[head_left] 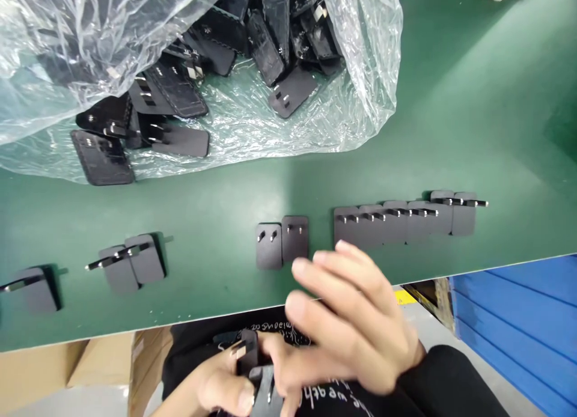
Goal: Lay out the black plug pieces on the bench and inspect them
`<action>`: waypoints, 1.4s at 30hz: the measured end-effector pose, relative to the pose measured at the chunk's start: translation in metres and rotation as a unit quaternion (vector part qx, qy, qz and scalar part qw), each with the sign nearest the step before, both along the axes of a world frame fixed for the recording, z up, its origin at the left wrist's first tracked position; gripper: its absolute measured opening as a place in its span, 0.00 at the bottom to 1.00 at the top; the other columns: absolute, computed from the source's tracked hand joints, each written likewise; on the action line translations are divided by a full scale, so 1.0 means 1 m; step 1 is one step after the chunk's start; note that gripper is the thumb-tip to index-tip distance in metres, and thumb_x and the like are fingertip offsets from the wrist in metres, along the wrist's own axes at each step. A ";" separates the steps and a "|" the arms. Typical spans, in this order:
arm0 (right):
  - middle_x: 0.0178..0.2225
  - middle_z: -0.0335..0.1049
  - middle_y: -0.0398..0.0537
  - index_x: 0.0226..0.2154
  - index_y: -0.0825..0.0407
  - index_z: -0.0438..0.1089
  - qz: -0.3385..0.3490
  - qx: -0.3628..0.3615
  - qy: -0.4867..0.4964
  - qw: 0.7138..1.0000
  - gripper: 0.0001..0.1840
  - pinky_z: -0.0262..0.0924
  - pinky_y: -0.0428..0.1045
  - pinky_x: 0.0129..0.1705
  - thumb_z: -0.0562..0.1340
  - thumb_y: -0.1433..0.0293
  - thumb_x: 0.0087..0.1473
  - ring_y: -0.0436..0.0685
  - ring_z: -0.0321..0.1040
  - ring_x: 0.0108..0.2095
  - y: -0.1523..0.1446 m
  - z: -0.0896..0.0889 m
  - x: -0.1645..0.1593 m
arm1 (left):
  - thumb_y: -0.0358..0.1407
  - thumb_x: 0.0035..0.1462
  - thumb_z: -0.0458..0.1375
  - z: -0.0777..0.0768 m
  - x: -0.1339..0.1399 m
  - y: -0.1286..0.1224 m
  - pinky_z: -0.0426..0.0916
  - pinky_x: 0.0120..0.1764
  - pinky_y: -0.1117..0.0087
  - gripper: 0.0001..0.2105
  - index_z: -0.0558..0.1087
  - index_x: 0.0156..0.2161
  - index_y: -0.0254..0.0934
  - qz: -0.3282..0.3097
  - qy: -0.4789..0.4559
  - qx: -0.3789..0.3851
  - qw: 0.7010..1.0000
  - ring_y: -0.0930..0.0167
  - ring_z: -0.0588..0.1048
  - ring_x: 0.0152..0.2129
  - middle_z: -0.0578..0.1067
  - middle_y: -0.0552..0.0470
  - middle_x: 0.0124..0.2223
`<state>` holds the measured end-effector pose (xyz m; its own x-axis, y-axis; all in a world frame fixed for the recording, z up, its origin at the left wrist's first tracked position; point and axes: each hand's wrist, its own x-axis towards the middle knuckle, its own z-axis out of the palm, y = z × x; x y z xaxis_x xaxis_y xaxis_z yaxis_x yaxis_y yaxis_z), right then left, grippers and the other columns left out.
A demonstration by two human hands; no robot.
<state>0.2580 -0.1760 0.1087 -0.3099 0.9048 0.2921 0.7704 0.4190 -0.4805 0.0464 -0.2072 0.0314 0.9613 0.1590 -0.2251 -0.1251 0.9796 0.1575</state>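
My left hand (223, 381), low in front of my body, is closed on black two-pin plug pieces. One dark plug piece (247, 352) shows its pins sideways, and a greyer plug piece (267, 393) lies under the thumb. My right hand (356, 321) is beside it to the right, fingers stretched and apart, its thumb reaching toward the held pieces. Whether the thumb touches them I cannot tell. Just beyond the right fingertips, a pair of plug pieces (269, 249) lies pins up on the green table (216, 200).
A clear plastic bag (369, 74) with several loose black plug pieces (175, 86) spreads over the table's far side. Flat plug pieces form a row (369, 228) at right, a pair (130, 264) at left and a single (38, 291) farther left. Cardboard boxes (103, 363) stand below.
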 end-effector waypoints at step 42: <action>0.22 0.63 0.44 0.26 0.55 0.61 -0.516 -0.039 0.323 0.793 0.23 0.60 0.45 0.27 0.45 0.59 0.65 0.49 0.62 0.22 -0.139 -0.159 0.003 | 0.41 0.54 0.61 -0.001 -0.032 -0.029 0.66 0.26 0.77 0.14 0.62 0.36 0.35 -0.035 -0.101 0.028 0.994 0.77 0.71 0.24 0.65 0.49 0.39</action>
<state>0.2609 -0.3155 -0.0499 0.7979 0.6025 0.0191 0.2663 -0.3238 -0.9079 0.0144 -0.2357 0.0300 0.9952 0.0961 -0.0195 -0.0907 0.9775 0.1905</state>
